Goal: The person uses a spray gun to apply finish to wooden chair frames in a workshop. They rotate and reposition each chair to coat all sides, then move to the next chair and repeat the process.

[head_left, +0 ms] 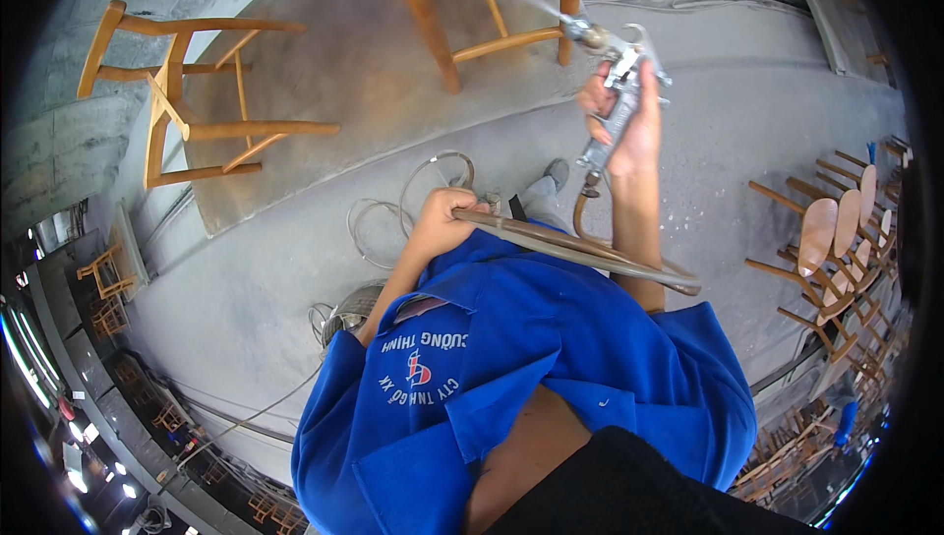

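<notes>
In my right hand [641, 132] is a silver spray gun [619, 102], raised toward the upper right with my fingers wrapped round its handle. A pale mist leaves its nozzle toward a wooden chair frame [506, 43] at the top, partly cut off by the picture's edge. My left hand [442, 223] is closed round a looped bundle of hoses [580, 248] in front of my waist. A brown hose [580, 215] runs down from the gun's base. On the left, another wooden chair frame [236, 130] lies tipped over on a large stained board [324, 73].
Coiled clear hose [379, 230] lies on the grey floor beside my left hand, near a round dark container [356, 307]. Several wooden chair parts with oval panels [818, 235] stand at the right. More chair frames [106, 274] line the far left.
</notes>
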A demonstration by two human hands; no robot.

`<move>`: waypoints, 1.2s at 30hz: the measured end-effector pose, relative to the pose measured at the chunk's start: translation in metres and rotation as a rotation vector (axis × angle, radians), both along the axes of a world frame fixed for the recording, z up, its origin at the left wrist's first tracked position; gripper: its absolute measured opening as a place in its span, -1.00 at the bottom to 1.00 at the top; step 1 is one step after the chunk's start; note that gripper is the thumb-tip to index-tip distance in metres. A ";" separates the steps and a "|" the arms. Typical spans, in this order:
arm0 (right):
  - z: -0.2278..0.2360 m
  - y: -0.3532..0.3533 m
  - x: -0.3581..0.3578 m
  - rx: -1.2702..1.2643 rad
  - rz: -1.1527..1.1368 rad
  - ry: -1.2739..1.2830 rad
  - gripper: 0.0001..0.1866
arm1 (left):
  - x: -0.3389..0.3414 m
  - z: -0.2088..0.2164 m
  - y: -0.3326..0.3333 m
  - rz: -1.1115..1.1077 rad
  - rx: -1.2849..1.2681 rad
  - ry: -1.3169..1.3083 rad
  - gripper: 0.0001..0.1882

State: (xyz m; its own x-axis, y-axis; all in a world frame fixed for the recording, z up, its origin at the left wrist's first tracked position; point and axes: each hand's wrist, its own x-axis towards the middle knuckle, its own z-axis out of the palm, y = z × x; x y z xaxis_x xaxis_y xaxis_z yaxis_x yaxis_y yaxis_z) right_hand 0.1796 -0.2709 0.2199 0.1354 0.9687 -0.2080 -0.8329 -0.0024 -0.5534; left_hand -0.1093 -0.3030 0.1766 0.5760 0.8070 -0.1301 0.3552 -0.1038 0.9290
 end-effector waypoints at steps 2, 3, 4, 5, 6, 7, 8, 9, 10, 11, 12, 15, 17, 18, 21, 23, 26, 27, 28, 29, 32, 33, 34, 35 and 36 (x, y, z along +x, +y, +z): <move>-0.031 0.015 -0.024 -0.193 -0.044 -0.140 -0.49 | -0.021 0.000 -0.001 0.064 -0.013 -0.036 -0.61; -0.050 0.021 -0.033 -0.243 -0.056 -0.212 -0.50 | -0.032 0.000 -0.001 0.098 -0.028 -0.025 -0.62; -0.069 0.026 -0.040 -0.362 -0.063 -0.243 -0.51 | -0.042 0.000 -0.002 0.131 -0.047 -0.016 -0.62; -0.090 0.030 -0.048 -0.440 -0.061 -0.271 -0.51 | -0.052 0.000 -0.004 0.162 -0.066 -0.002 -0.62; -0.110 0.029 -0.057 -0.523 -0.065 -0.301 -0.52 | -0.063 0.001 -0.005 0.166 -0.055 0.030 -0.62; -0.128 0.024 -0.063 -0.577 -0.060 -0.298 -0.53 | -0.072 0.000 -0.007 0.170 -0.043 0.058 -0.62; -0.144 0.021 -0.065 -0.634 -0.060 -0.303 -0.55 | -0.079 -0.003 -0.007 0.179 -0.026 0.083 -0.62; -0.156 0.016 -0.067 -0.730 -0.071 -0.316 -0.56 | -0.086 -0.005 -0.009 0.198 -0.054 0.069 -0.62; -0.165 0.010 -0.070 -0.740 -0.043 -0.361 -0.56 | -0.093 -0.007 -0.012 0.221 -0.082 0.061 -0.62; -0.171 0.006 -0.072 -0.779 -0.027 -0.417 -0.57 | -0.101 -0.010 -0.013 0.242 -0.105 0.049 -0.62; -0.173 0.002 -0.074 -0.858 -0.027 -0.491 -0.57 | -0.107 -0.013 -0.014 0.248 -0.126 0.041 -0.61; -0.157 -0.001 -0.079 -0.771 0.008 -0.687 -0.59 | -0.125 -0.020 -0.013 0.223 -0.149 0.027 -0.61; -0.135 0.003 -0.075 -0.667 0.004 -0.776 -0.61 | -0.131 -0.025 -0.010 0.173 -0.103 0.028 -0.62; -0.123 0.005 -0.072 -0.586 0.012 -0.816 -0.62 | -0.133 -0.027 -0.009 0.139 -0.121 0.012 -0.62; -0.095 0.016 -0.055 -0.622 -0.076 -1.018 -0.60 | -0.131 -0.034 -0.002 0.045 -0.116 -0.028 -0.64; -0.080 0.018 -0.039 -0.658 -0.115 -1.247 -0.52 | -0.132 -0.037 0.003 -0.025 -0.069 -0.075 -0.66; -0.060 0.012 -0.041 -0.634 -0.334 -1.420 -0.50 | -0.136 -0.041 0.013 -0.066 -0.147 -0.131 -0.76; -0.050 0.008 -0.047 -0.668 -0.335 -1.472 -0.53 | -0.139 -0.042 0.017 -0.067 -0.171 -0.114 -0.77; -0.038 0.001 -0.057 -0.580 -0.304 -1.434 -0.54 | -0.142 -0.042 0.021 -0.069 -0.183 -0.116 -0.78; -0.024 -0.007 -0.067 -0.543 -0.277 -1.384 -0.55 | -0.141 -0.041 0.026 -0.058 -0.189 -0.099 -0.79; 0.020 -0.027 -0.098 -0.434 -0.169 -1.282 -0.60 | -0.134 -0.037 0.031 -0.055 -0.080 -0.182 -0.78; 0.033 -0.028 -0.103 -0.340 -0.126 -1.252 -0.61 | -0.132 -0.033 0.029 -0.050 -0.047 -0.170 -0.78; 0.044 -0.025 -0.106 -0.349 -0.192 -1.247 -0.62 | -0.128 -0.030 0.027 -0.069 0.004 -0.202 -0.80; 0.053 -0.023 -0.108 -0.299 -0.249 -1.235 -0.63 | -0.123 -0.026 0.025 -0.087 0.051 -0.233 -0.82; 0.060 -0.023 -0.109 -0.196 -0.297 -1.225 -0.63 | -0.120 -0.022 0.023 -0.110 0.090 -0.265 -0.83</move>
State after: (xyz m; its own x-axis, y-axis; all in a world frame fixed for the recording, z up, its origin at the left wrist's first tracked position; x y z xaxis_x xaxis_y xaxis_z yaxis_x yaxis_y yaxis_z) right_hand 0.0705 -0.2942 0.2795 0.5442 0.8360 0.0706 0.2378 -0.0730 -0.9686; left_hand -0.2294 -0.2799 0.1546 0.6651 0.7392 0.1055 0.0836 -0.2141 0.9732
